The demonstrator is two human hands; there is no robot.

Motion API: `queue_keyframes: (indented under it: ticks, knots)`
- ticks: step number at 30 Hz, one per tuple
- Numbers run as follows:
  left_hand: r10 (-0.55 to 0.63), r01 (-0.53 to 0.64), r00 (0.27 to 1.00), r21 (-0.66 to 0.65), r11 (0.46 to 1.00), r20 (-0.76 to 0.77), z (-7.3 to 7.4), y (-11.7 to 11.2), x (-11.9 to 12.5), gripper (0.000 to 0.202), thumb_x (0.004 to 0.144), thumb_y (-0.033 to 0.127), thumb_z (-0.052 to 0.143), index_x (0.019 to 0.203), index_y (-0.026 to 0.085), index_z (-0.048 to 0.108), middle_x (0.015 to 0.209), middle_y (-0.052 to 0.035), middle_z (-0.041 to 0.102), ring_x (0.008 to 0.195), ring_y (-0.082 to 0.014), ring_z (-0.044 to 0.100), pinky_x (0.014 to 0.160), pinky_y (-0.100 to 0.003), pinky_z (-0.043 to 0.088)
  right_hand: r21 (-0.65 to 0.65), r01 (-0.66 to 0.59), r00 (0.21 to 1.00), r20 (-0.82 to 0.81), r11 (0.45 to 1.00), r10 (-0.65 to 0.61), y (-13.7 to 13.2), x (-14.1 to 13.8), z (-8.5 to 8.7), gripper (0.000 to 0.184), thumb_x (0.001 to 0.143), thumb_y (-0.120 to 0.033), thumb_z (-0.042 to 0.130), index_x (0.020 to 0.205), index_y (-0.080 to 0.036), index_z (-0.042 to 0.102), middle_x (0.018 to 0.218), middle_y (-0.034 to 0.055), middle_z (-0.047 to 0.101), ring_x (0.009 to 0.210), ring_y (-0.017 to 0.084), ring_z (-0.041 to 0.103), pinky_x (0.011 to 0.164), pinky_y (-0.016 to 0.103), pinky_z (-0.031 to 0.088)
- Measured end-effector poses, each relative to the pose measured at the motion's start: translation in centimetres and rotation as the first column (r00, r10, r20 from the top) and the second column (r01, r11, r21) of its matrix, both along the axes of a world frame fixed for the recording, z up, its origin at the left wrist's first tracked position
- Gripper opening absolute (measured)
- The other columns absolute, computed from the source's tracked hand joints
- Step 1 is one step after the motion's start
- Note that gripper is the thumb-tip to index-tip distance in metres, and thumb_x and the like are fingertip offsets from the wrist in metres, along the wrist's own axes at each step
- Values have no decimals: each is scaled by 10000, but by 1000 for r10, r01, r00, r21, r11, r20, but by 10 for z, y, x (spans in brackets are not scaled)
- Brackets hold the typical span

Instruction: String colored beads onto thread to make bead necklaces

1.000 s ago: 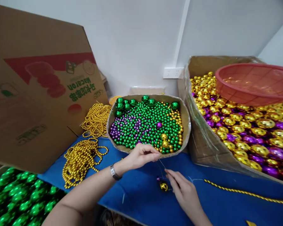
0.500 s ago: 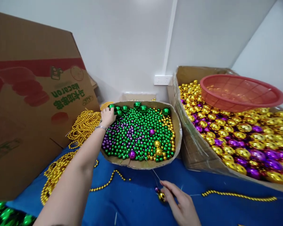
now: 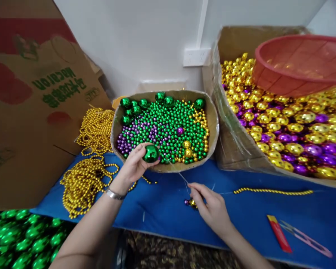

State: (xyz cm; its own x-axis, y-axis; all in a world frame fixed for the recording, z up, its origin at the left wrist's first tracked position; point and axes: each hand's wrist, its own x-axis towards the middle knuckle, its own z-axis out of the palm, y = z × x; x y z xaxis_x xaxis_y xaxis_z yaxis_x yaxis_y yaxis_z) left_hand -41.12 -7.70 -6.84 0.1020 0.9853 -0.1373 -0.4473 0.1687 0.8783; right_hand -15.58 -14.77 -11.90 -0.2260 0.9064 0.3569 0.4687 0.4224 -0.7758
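Observation:
My left hand is closed round a large shiny green ball, held over the near left rim of a cardboard box. Inside that box lie small green beads, purple beads and gold beads, with several big green balls at the back. My right hand pinches a thin pale needle-like rod between thumb and fingers; the rod points up towards the box's front rim. Just left of the right hand, a small purple bead and a gold ball hang or rest by a thread.
Gold bead strings lie in heaps at the left, beside a tall carton. At the right, a big box of gold and purple balls carries a red basket. A red-and-yellow packet and pink-handled snips lie front right.
My left hand has come back from the box's far left corner with the large green ball. My right hand keeps its pinch on the rod. The view has tilted down.

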Motion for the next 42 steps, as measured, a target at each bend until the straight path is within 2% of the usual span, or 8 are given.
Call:
queue_keyframes:
  ticks: [5, 9, 12, 18, 23, 27, 37, 42]
  knots:
    - [3, -3, 1000, -26, 1000, -4, -10, -21, 12, 532, 715, 524, 719, 1145, 227, 618, 871, -63, 666, 783, -209, 662, 632, -322, 597, -183, 44, 997, -59, 982, -55, 0, 10, 0, 221, 947, -307, 466, 1032, -181, 626, 748, 23, 712, 631, 135, 693, 626, 225, 554]
    - [46, -46, 999, -54, 997, -16, -13, -37, 18, 516, 682, 576, 721, 1013, 188, 646, 945, -85, 690, 741, -205, 682, 557, -269, 579, -227, 10, 995, -91, 974, -31, -1, 17, 3, 229, 945, -316, 472, 1042, -176, 626, 762, 29, 710, 635, 133, 692, 605, 220, 551]
    - [130, -126, 991, -97, 987, 30, -15, -45, 21, 498, 691, 594, 702, 986, 198, 636, 1022, -95, 693, 797, -230, 697, 567, -275, 586, -195, -24, 998, -59, 981, 13, -3, 20, 4, 212, 943, -296, 477, 1035, -182, 630, 798, 30, 716, 647, 128, 692, 634, 222, 552]
    - [230, -212, 967, -149, 966, 112, -19, -51, 23, 463, 769, 558, 650, 1037, 180, 638, 958, -81, 693, 862, -230, 697, 662, -273, 612, -152, -13, 1000, 10, 988, 15, -3, 24, 3, 198, 948, -289, 472, 1001, -181, 629, 808, 32, 726, 670, 133, 697, 656, 227, 556]
    - [329, -291, 921, -190, 938, 210, -20, -51, 26, 475, 771, 559, 649, 1012, 151, 609, 983, -99, 686, 867, -251, 701, 684, -289, 620, 83, -157, 980, 136, 984, 145, -10, 22, 4, 141, 927, -194, 509, 973, -199, 642, 837, 31, 735, 725, 140, 698, 713, 245, 552]
    - [370, -327, 901, -206, 922, 227, -21, -49, 27, 464, 788, 538, 643, 1011, 133, 606, 966, -113, 684, 860, -263, 703, 691, -302, 619, 164, -201, 969, 174, 966, 173, -15, 17, 0, 161, 922, -155, 508, 1014, -195, 635, 854, 34, 736, 718, 146, 698, 685, 263, 550]
    - [360, -360, 924, -29, 933, 127, -24, -57, 32, 385, 768, 479, 693, 964, 180, 551, 942, -67, 664, 853, -237, 686, 747, -406, 582, 212, -216, 960, 223, 953, 168, -14, 10, 0, 173, 935, -160, 496, 1045, -180, 627, 866, 41, 734, 717, 147, 691, 681, 275, 549]
    - [422, -410, 906, 172, 896, -38, -34, -63, 36, 359, 754, 333, 737, 1034, 225, 540, 1080, -57, 632, 920, -182, 644, 785, -328, 545, 267, -208, 946, 301, 941, 123, -15, 9, -6, 196, 935, -160, 480, 1046, -171, 640, 831, 52, 735, 687, 158, 691, 672, 282, 549]
